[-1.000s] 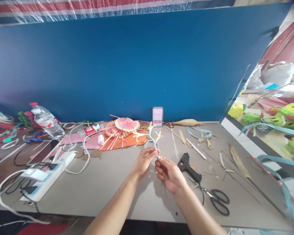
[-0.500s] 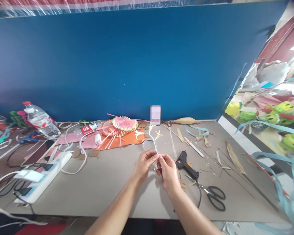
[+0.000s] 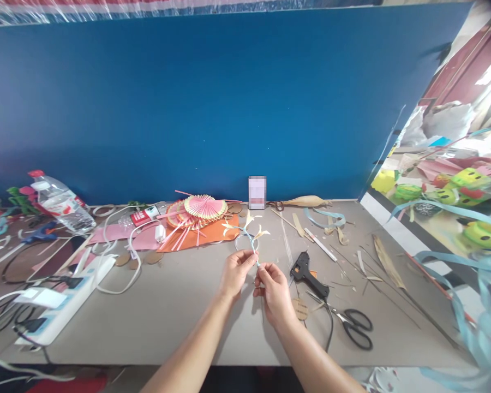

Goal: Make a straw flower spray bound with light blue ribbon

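My left hand (image 3: pixel 235 271) and my right hand (image 3: pixel 273 289) meet over the middle of the grey table (image 3: pixel 167 322). Both pinch the thin stem of a small paper flower sprig (image 3: pixel 247 232), which carries pale yellow and white blossoms and a light blue loop at its top. The left fingers grip the stem just above the right fingers. The sprig tilts away from me, toward the blue wall. A thin dark wire hangs below my right hand.
A black glue gun (image 3: pixel 306 271) and black scissors (image 3: pixel 355 326) lie right of my hands. Pink paper fans (image 3: pixel 200 210) on orange paper sit behind. A power strip (image 3: pixel 65 297) with white cables and a water bottle (image 3: pixel 59 202) lie left. Straw strips litter the right side.
Both hands have stayed together on the stem and drifted slightly left and toward me in the view. A round brown tag now shows beside my right hand.
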Demonstrator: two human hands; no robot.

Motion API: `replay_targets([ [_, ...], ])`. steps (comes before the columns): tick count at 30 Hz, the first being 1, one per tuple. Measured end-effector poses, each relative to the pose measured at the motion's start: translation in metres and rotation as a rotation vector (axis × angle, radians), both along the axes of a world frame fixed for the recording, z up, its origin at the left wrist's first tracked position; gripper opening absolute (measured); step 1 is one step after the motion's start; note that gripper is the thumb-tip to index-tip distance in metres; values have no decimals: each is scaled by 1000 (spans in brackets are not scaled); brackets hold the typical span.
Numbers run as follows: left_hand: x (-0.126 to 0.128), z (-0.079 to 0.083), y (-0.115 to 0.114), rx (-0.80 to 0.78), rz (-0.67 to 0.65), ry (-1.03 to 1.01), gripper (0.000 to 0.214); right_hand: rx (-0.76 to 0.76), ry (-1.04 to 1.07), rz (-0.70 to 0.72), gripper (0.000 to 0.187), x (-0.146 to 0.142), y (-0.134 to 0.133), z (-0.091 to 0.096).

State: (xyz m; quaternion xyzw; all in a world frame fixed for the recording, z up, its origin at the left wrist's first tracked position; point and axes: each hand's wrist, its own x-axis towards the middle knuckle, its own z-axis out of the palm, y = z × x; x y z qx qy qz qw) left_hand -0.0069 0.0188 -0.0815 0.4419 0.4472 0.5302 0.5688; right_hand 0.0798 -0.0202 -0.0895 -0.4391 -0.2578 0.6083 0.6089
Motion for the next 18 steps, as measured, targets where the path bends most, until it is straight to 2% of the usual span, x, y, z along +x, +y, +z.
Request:
replay_targets([
  [4, -2, -2, -3, -3, -51, 49, 25, -9, 2, 10, 19, 1, -2, 0],
  [10, -5, -7, -2, 16, -57, 152, 20, -57, -36, 96, 16, 3, -1, -4],
  [15, -17, -16, 9, 81, -29, 409, 18, -90, -109, 204, 19, 5, -1, -9],
  [18, -32, -24, 24, 43, 34, 551, 18, -87, -236, 264, 28, 5, -5, -16],
])
